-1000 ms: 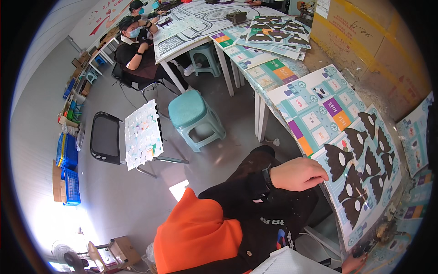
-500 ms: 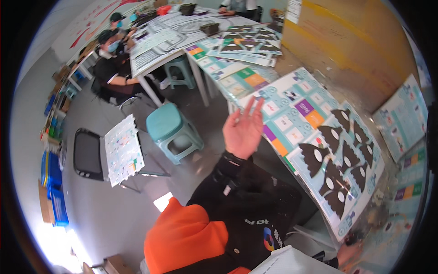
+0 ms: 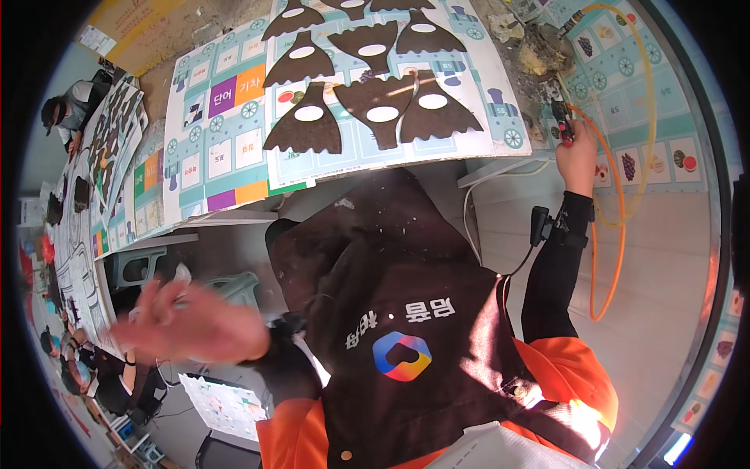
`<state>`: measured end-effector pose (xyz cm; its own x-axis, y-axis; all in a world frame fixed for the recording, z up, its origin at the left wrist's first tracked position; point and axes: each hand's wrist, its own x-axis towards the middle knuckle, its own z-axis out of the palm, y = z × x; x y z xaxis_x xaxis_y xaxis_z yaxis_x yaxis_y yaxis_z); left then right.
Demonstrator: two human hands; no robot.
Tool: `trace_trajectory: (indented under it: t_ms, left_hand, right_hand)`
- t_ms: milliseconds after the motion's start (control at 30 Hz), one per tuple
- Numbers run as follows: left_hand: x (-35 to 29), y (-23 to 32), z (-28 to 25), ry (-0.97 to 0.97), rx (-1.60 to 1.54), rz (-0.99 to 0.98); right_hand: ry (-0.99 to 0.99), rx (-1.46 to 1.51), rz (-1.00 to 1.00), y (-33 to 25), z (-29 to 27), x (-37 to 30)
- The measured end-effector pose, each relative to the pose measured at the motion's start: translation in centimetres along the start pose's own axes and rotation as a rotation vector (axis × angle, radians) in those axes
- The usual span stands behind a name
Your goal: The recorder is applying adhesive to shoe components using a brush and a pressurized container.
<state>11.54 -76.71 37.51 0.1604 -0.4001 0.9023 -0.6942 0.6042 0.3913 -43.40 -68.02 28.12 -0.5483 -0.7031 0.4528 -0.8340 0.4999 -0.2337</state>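
Note:
My right hand [image 3: 576,156] is closed around a small black hose-fed tool [image 3: 561,123] with a red part, beside the table's right edge. An orange hose [image 3: 621,227] loops down near it. My left hand [image 3: 195,320] hangs over the floor at the left, blurred by motion, its fingers seemingly apart and nothing visible in them. Several dark brown fan-shaped pieces [image 3: 371,47] with scalloped edges and white ovals lie in rows on a printed board [image 3: 500,129]. This board rests on another printed sheet [image 3: 187,148] at the table's near edge.
A large cardboard box [image 3: 133,23] stands at the far left. Farther left, more brown pieces [image 3: 117,137] lie on a table. Below are a teal stool [image 3: 234,289] and a chair carrying a printed sheet [image 3: 223,402]. A yellowish hose [image 3: 652,94] hangs right. People sit at the left.
My view has swung right and down to the near table edge. My right hand, low at the edge before, now shows clearly with the tool. My left hand has moved away from the table.

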Motion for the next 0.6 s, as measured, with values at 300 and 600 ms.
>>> trace_trajectory:
  t_ms: [300, 600]
  left_hand:
    - [-2.2, 4.1, 9.8, -1.01, -0.151, 0.289]
    - [-8.9, 4.2, 17.9, -0.899, -0.266, 0.24]
  right_hand:
    - [-0.509, 1.015, 0.124, -9.2, -9.2, 2.2]
    - [-0.944, 0.752, 0.03, -15.5, -9.6, 7.9]
